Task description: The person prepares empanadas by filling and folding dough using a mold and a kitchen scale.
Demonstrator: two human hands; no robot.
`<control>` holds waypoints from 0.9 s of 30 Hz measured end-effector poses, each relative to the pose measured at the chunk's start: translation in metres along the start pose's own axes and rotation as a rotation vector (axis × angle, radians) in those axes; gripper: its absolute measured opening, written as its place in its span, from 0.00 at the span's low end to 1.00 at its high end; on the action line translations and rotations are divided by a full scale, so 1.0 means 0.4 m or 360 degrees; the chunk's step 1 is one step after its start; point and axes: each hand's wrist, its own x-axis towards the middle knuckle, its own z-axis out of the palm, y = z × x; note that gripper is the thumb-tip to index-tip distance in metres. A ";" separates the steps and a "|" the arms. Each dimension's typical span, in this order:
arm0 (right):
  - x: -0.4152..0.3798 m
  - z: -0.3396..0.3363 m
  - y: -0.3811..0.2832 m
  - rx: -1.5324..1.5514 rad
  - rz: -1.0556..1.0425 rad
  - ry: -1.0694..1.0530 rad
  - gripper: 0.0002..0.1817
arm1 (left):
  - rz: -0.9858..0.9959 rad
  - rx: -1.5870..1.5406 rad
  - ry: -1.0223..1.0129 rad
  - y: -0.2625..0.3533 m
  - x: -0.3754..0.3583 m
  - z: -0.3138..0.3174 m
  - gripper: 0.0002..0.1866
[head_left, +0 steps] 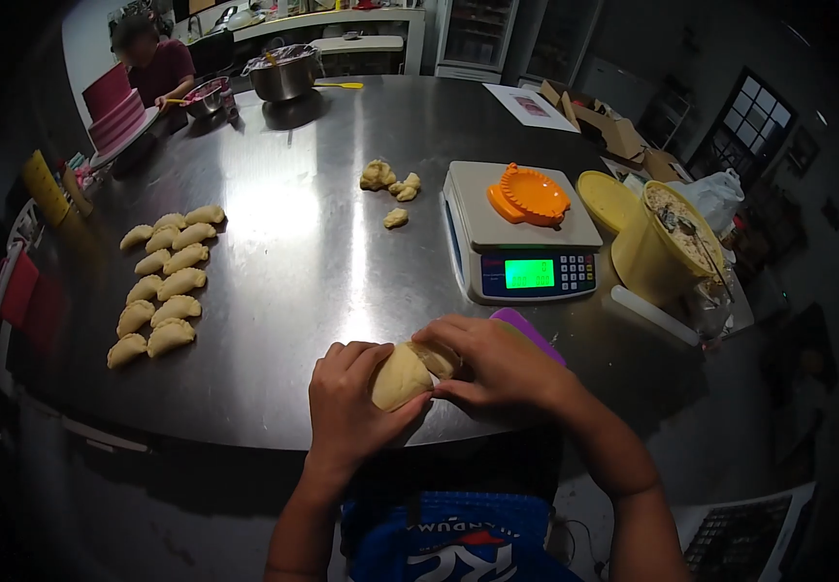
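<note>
Near the table's front edge, my left hand [351,398] is wrapped round the left side of a lump of pale dough [401,379]. My right hand [487,361] grips its right side, where a smaller part of the lump bulges between thumb and fingers. A purple flat tool [528,335] lies partly behind my right hand. Beyond, an orange dumpling mould [534,197] rests open on a digital scale [468,233] with a lit green display. Several loose dough pieces [378,176] lie left of the scale. Folded dumplings [181,282] stand in two rows at the left.
To the right are a yellow tub of filling [650,254], a yellow lid [610,201] and a white roller [654,315]. Metal bowls [284,78] and a pink tiered cake [115,114] are at the back left, beside another person [159,64]. Cardboard boxes [613,131] stand back right.
</note>
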 end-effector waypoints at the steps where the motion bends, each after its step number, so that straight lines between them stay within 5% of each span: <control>1: -0.002 0.010 0.012 0.0059 -0.0066 0.0078 0.28 | 0.0003 -0.0015 0.0040 -0.005 -0.003 0.006 0.28; 7: -0.013 -0.030 0.060 0.0637 0.0239 0.0058 0.22 | -0.0003 -0.0058 0.0054 -0.008 -0.003 -0.001 0.29; 14: -0.020 -0.206 0.140 0.0667 0.0008 0.0483 0.20 | 0.0032 0.0068 0.0024 -0.002 -0.002 -0.001 0.28; 18: -0.002 -0.323 0.174 0.0310 0.0201 0.1093 0.18 | 0.0031 0.0090 0.0016 0.000 -0.003 0.001 0.28; 23: 0.061 -0.323 0.382 0.0112 0.0273 0.1279 0.17 | 0.0031 0.0090 0.0035 0.000 -0.002 0.001 0.28; 27: 0.061 -0.314 0.392 -0.0245 0.0390 0.1231 0.15 | 0.0009 0.0086 0.0031 0.000 -0.001 0.001 0.29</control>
